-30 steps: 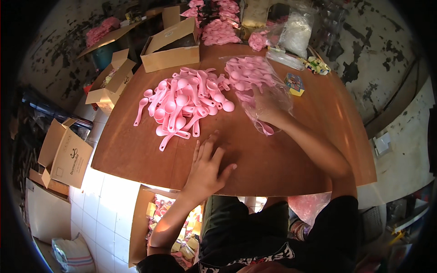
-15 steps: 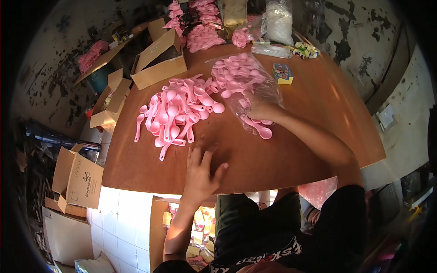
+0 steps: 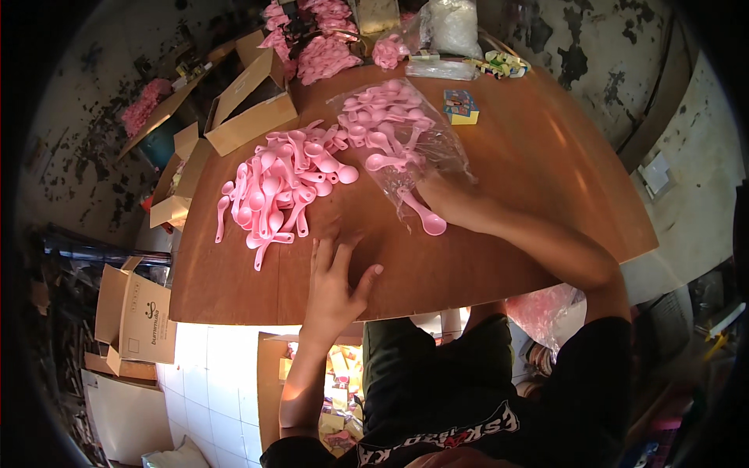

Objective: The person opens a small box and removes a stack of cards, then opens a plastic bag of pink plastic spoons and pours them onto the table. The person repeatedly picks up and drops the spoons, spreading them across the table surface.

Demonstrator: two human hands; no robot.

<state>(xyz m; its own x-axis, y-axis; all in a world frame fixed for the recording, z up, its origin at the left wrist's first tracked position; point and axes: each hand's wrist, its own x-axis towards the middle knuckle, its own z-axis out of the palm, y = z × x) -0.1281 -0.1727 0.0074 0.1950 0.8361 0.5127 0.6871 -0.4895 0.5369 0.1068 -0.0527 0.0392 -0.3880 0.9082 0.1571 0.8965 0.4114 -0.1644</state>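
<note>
A heap of pink plastic spoons [image 3: 273,183] lies on the left half of the brown table. To its right a clear plastic bag [image 3: 452,152] lies flat with many more pink spoons [image 3: 386,113] in it. My right hand [image 3: 441,195] reaches over the near end of the bag. Its fingertips are among the lowest spoons there, so whether they grip one is hidden. Beside that hand a single pink spoon [image 3: 431,222] points its bowl toward me. My left hand [image 3: 335,285] rests at the table's near edge, below the heap, holding nothing, fingers apart.
A small blue and yellow box [image 3: 462,113] stands right of the bag. Behind are a stack of flat clear bags [image 3: 442,70] and bundles of pink spoons [image 3: 328,58]. An open carton [image 3: 253,117] sits at the table's far left; another open carton [image 3: 269,374] is below the near edge.
The view has shifted slightly, moving the tabletop things left and up in the picture. My right hand has moved a little farther into the spoons at the bag's near end. The left hand stays open.
</note>
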